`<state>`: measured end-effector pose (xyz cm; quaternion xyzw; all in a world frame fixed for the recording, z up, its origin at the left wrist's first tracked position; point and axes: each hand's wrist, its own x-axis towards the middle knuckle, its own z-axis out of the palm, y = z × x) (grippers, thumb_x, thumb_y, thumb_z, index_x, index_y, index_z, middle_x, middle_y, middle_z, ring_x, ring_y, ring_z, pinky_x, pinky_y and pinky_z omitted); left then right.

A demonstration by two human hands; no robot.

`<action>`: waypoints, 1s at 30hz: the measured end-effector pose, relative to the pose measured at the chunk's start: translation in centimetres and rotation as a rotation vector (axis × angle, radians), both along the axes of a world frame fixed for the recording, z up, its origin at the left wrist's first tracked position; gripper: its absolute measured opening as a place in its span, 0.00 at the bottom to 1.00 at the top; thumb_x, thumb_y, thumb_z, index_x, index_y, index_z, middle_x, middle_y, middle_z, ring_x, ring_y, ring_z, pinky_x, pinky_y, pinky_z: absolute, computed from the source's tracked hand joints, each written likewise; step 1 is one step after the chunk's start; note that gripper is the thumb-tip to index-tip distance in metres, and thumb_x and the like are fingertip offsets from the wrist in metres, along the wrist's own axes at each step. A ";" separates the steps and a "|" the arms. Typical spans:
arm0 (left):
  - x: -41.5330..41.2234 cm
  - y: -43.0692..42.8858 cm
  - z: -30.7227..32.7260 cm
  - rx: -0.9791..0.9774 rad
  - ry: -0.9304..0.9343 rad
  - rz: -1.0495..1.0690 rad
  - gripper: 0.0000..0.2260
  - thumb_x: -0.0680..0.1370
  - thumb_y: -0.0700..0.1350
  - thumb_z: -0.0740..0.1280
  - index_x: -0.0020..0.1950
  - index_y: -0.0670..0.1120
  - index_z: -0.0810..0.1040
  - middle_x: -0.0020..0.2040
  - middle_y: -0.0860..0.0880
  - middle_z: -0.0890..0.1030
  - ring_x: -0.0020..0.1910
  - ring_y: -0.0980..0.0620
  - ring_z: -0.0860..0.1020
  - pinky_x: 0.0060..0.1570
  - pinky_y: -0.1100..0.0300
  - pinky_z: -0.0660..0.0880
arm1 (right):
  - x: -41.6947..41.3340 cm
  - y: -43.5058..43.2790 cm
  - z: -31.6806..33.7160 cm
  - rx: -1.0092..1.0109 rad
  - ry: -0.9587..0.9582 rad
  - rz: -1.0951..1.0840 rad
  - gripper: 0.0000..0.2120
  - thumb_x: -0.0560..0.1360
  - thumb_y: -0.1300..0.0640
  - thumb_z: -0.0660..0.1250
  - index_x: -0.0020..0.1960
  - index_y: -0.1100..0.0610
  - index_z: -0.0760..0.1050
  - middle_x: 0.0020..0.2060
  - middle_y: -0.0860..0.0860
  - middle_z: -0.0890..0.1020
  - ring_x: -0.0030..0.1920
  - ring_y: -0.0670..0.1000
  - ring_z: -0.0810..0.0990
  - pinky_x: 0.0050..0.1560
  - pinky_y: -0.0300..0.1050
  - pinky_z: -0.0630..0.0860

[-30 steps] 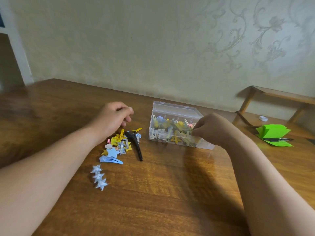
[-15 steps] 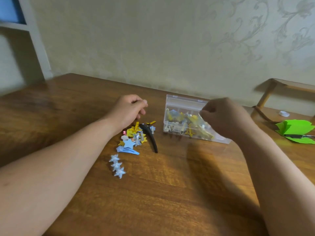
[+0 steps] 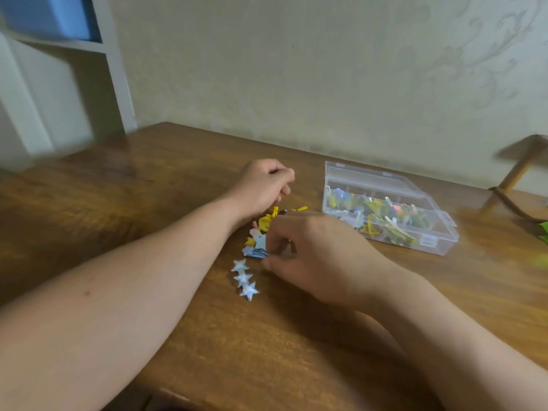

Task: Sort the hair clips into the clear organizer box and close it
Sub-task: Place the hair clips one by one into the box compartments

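Hair clips (image 3: 261, 241) touched by right grip (image 3: 320, 259), grasp unclear; left grip (image 3: 261, 188) clenched.

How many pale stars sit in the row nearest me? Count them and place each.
3, in a line on the table: the far star beside the pile of clips, the middle star, the near star closest to me. The right hand may hide more.
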<state>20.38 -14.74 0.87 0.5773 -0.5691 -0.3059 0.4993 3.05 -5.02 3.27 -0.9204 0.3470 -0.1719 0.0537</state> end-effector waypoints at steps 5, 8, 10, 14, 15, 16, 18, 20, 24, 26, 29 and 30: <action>-0.3 0.0 0.2 0.002 -0.016 -0.003 0.10 0.82 0.46 0.68 0.52 0.40 0.85 0.39 0.49 0.84 0.33 0.53 0.76 0.33 0.65 0.73 | 0.9 -0.2 -1.1 -0.145 -0.047 0.078 0.08 0.77 0.52 0.72 0.47 0.48 0.72 0.38 0.42 0.76 0.43 0.49 0.76 0.40 0.51 0.75; -0.4 0.0 0.2 -0.006 -0.026 0.004 0.11 0.83 0.46 0.68 0.52 0.40 0.85 0.40 0.48 0.84 0.34 0.52 0.77 0.31 0.68 0.73 | 1.0 -0.3 -1.5 -0.262 -0.022 0.091 0.06 0.76 0.58 0.69 0.51 0.50 0.74 0.39 0.45 0.79 0.42 0.54 0.79 0.36 0.50 0.74; -0.4 -0.1 0.2 -0.020 -0.032 -0.001 0.10 0.83 0.45 0.67 0.52 0.40 0.85 0.40 0.48 0.84 0.33 0.53 0.76 0.31 0.68 0.72 | 0.8 -0.5 -1.5 -0.287 -0.004 0.097 0.08 0.75 0.60 0.68 0.53 0.52 0.76 0.43 0.48 0.83 0.44 0.56 0.82 0.38 0.52 0.78; -0.4 -0.2 0.0 -0.037 -0.008 -0.006 0.09 0.84 0.44 0.67 0.50 0.42 0.85 0.40 0.47 0.84 0.34 0.52 0.76 0.36 0.61 0.73 | 0.0 -0.6 -0.9 -0.186 -0.057 0.078 0.12 0.75 0.61 0.67 0.59 0.53 0.78 0.50 0.51 0.85 0.50 0.56 0.82 0.44 0.50 0.79; -0.3 -0.1 0.0 -0.038 0.008 -0.011 0.09 0.84 0.44 0.68 0.50 0.43 0.85 0.41 0.46 0.84 0.35 0.52 0.76 0.37 0.59 0.73 | -0.4 -0.8 -0.5 -0.152 -0.108 0.048 0.13 0.76 0.61 0.67 0.60 0.53 0.79 0.50 0.52 0.85 0.49 0.56 0.82 0.45 0.50 0.78; -0.3 -0.1 0.0 -0.044 0.011 -0.016 0.09 0.84 0.44 0.68 0.50 0.42 0.85 0.42 0.45 0.85 0.36 0.51 0.77 0.38 0.58 0.73 | -1.0 -1.2 0.1 -0.133 -0.166 0.001 0.12 0.77 0.60 0.67 0.60 0.53 0.79 0.50 0.51 0.85 0.48 0.55 0.82 0.45 0.51 0.79; -0.3 0.0 0.1 -0.050 -0.020 -0.006 0.09 0.83 0.45 0.68 0.49 0.42 0.85 0.41 0.45 0.85 0.37 0.51 0.78 0.40 0.57 0.72 | -2.8 -2.4 1.6 -0.115 -0.300 -0.136 0.09 0.79 0.58 0.67 0.58 0.51 0.81 0.48 0.49 0.86 0.46 0.52 0.83 0.46 0.52 0.80; -0.4 0.2 0.1 -0.044 -0.017 -0.010 0.10 0.84 0.45 0.67 0.49 0.42 0.85 0.41 0.45 0.85 0.37 0.50 0.79 0.41 0.56 0.72 | -5.6 -4.2 3.2 -0.074 -0.402 -0.326 0.07 0.78 0.57 0.68 0.54 0.50 0.82 0.45 0.45 0.87 0.43 0.48 0.83 0.44 0.46 0.80; -0.2 0.5 0.1 -0.042 -0.026 -0.033 0.09 0.85 0.45 0.66 0.52 0.43 0.85 0.45 0.43 0.85 0.39 0.48 0.79 0.43 0.55 0.73 | -11.8 -6.9 5.3 -0.002 -0.385 -0.659 0.03 0.77 0.56 0.70 0.48 0.50 0.83 0.37 0.45 0.84 0.36 0.46 0.81 0.34 0.42 0.74; -0.1 0.6 0.1 -0.042 -0.042 -0.043 0.09 0.85 0.45 0.66 0.53 0.44 0.85 0.46 0.43 0.85 0.40 0.48 0.79 0.43 0.56 0.74 | -13.5 -7.5 5.0 0.025 -0.300 -0.744 0.04 0.77 0.54 0.70 0.45 0.50 0.83 0.36 0.47 0.85 0.36 0.51 0.83 0.35 0.45 0.78; -0.1 0.6 0.1 -0.041 -0.050 -0.045 0.09 0.85 0.45 0.66 0.53 0.44 0.85 0.46 0.43 0.85 0.41 0.48 0.79 0.44 0.55 0.74 | -14.1 -8.1 4.1 0.068 -0.160 -0.790 0.05 0.76 0.52 0.71 0.43 0.50 0.85 0.36 0.47 0.86 0.37 0.51 0.83 0.38 0.49 0.84; -0.1 0.6 0.1 -0.040 -0.055 -0.044 0.09 0.85 0.45 0.66 0.53 0.45 0.85 0.46 0.43 0.85 0.41 0.47 0.80 0.44 0.55 0.74 | -14.1 -8.2 3.8 0.068 -0.115 -0.794 0.05 0.76 0.52 0.71 0.43 0.49 0.85 0.36 0.46 0.86 0.36 0.50 0.84 0.38 0.48 0.84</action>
